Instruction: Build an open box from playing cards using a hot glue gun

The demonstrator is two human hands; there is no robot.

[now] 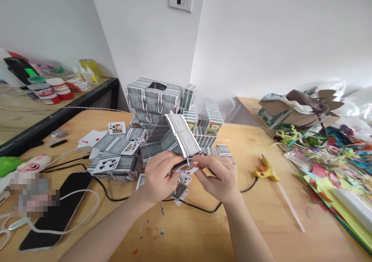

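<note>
A folded structure of joined playing cards (183,135), grey-patterned backs outward, is held up tilted over the table's middle. My left hand (161,174) pinches its lower near edge. Close beside it, my right hand (217,173) has thumb and forefinger closed at the same lower corner, where card faces show. Loose playing cards (180,192) lie beneath the hands. Behind stands a block built of grey-backed cards (155,99) with an opening in its top. Left of my left hand, a flat stack of cards (116,157) has a few face-up cards on it.
A yellow glue gun (266,171) with a clear stick lies at right, its black cable (203,209) crossing below my hands. Green card boxes (213,116) stand at the back. A black phone (58,211) lies at left. Coloured paper (328,192) and an open carton (290,111) fill the right.
</note>
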